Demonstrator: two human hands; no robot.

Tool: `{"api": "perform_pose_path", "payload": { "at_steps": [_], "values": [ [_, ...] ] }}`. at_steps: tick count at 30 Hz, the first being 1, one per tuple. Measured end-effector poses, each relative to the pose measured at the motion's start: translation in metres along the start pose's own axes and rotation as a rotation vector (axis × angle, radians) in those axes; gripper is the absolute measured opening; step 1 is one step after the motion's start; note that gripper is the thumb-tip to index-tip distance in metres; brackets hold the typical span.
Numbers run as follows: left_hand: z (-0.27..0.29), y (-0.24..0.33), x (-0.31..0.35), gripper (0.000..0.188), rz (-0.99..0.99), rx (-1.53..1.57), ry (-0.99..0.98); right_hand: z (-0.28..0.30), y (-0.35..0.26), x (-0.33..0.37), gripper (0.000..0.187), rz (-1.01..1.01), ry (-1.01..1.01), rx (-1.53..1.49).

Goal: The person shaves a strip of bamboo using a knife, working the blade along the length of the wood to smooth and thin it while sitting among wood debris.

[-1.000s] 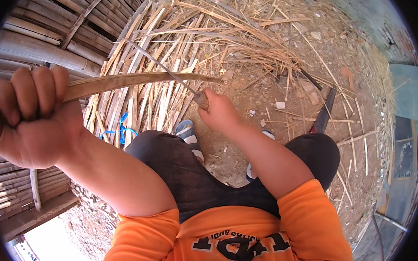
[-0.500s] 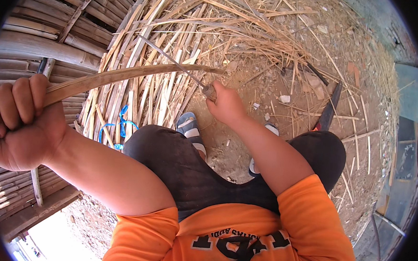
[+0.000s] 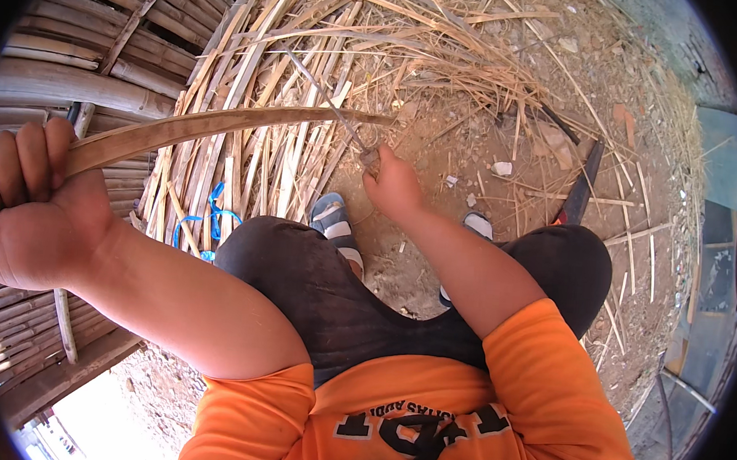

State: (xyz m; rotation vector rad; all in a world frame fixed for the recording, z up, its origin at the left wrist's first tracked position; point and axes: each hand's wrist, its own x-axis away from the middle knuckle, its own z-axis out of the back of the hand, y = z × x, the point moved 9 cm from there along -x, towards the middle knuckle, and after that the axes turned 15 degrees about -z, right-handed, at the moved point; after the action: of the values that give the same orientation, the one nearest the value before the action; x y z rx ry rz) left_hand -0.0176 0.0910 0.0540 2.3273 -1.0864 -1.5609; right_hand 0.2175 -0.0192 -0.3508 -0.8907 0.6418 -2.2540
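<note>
My left hand [image 3: 41,210], raised at the far left, is closed around one end of a long bamboo strip [image 3: 215,121]. The strip bends away to the right, and its far end is near the ground. In front of my knees, my right hand [image 3: 395,185] grips the handle of a knife [image 3: 326,97]. Its thin blade slants up and left, crossing the strip near the far end. Whether the edge touches the strip or cuts into it, I cannot tell.
Split bamboo strips [image 3: 259,160] lie piled beyond my left knee, with a blue tie [image 3: 215,212] by them. Thin shavings [image 3: 471,72] cover the ground ahead. A dark long-bladed tool [image 3: 589,180] lies by my right knee. A bamboo slat wall [image 3: 82,86] rises at left.
The knife blade has shifted right along the strip, its tip swinging right. My left hand has moved slightly left and up with the strip.
</note>
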Motion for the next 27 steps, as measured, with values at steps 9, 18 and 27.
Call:
{"api": "perform_pose_path", "payload": {
  "at_steps": [9, 18, 27],
  "values": [
    [0.020, 0.002, 0.001, 0.041, -0.069, -0.279, 0.209, -0.004, 0.010, -0.004, 0.034, -0.029, 0.070, -0.045],
    [0.000, 0.008, 0.007, 0.038, -0.057, -0.260, 0.178, -0.023, 0.039, -0.012, 0.035, -0.073, 0.024, 0.079],
    [0.041, -0.007, -0.020, 0.035, 0.062, -0.012, -0.003, 0.026, -0.018, 0.007, 0.035, 0.087, 0.144, -0.148]
  ]
}}
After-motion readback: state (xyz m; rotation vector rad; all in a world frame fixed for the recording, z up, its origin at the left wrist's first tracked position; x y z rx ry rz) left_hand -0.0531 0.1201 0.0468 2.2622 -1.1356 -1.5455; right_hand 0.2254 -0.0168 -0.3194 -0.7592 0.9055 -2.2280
